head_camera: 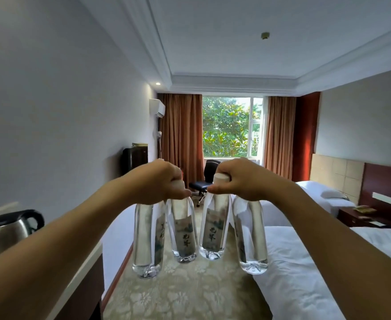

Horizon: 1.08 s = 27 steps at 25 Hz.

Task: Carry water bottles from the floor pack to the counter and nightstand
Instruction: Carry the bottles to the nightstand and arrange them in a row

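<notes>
Left hand (157, 181) fingers curled, gripping two bottles (147, 239); right hand (238, 179) likewise two.

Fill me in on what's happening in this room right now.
A person is carrying four water bottles through a hotel room. The left hand grips two bottles by their necks, and the right hand grips the other two. A kettle stands on the counter at left; the nightstand lies ahead between the beds.

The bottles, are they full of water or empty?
Full, it looks like. All four bottles hang by their necks from the left hand and right hand, clear right up.
</notes>
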Available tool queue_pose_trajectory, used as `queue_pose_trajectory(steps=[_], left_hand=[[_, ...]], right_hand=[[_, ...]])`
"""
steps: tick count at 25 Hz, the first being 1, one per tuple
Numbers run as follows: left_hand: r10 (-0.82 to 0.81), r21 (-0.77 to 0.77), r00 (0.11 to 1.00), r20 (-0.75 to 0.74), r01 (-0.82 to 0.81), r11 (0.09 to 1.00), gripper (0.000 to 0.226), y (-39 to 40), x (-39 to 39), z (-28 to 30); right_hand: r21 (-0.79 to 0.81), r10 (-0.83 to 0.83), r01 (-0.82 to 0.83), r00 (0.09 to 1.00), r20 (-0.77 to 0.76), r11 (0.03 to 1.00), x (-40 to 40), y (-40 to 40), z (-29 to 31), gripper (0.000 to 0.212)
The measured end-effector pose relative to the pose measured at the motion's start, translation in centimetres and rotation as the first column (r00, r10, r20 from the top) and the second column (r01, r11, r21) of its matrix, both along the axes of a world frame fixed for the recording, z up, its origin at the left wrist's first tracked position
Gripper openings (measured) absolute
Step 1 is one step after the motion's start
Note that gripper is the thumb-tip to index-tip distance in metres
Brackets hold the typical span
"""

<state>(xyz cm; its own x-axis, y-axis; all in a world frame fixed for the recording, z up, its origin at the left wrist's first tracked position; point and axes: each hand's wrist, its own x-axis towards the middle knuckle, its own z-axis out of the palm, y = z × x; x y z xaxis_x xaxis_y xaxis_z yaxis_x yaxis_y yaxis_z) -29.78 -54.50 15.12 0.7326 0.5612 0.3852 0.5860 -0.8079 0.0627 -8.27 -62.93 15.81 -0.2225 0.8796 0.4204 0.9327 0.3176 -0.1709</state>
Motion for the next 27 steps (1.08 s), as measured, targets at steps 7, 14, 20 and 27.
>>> queue_pose_trajectory(steps=[7, 14, 20, 27], left_hand=[[-0.040, -0.032, 0.997, 0.060, 0.042, 0.999, 0.033, 21.1, 4.2, -2.0], [-0.082, 0.057, 0.996, -0.037, 0.085, 0.995, 0.035, 40.7, 8.9, -1.0], [-0.086, 0.045, 0.995, -0.053, 0.088, 0.995, 0.038, 57.0, 15.5, -2.1], [-0.109, 0.051, 0.992, -0.058, 0.112, 0.992, 0.035, 75.7, 27.1, -4.9]], right_hand=[[-0.025, -0.063, 0.064, 0.997, 0.034, 0.998, 4.2, 20.1, -2.0, 0.038], [-0.032, -0.111, 0.112, 0.993, 0.044, 0.993, 7.2, 39.3, -2.3, 0.043], [-0.032, -0.125, 0.125, 0.992, -0.013, 0.992, 14.0, 54.6, -3.0, 0.034], [-0.019, -0.115, 0.115, 0.993, -0.009, 0.993, 25.3, 73.1, -4.4, 0.033]])
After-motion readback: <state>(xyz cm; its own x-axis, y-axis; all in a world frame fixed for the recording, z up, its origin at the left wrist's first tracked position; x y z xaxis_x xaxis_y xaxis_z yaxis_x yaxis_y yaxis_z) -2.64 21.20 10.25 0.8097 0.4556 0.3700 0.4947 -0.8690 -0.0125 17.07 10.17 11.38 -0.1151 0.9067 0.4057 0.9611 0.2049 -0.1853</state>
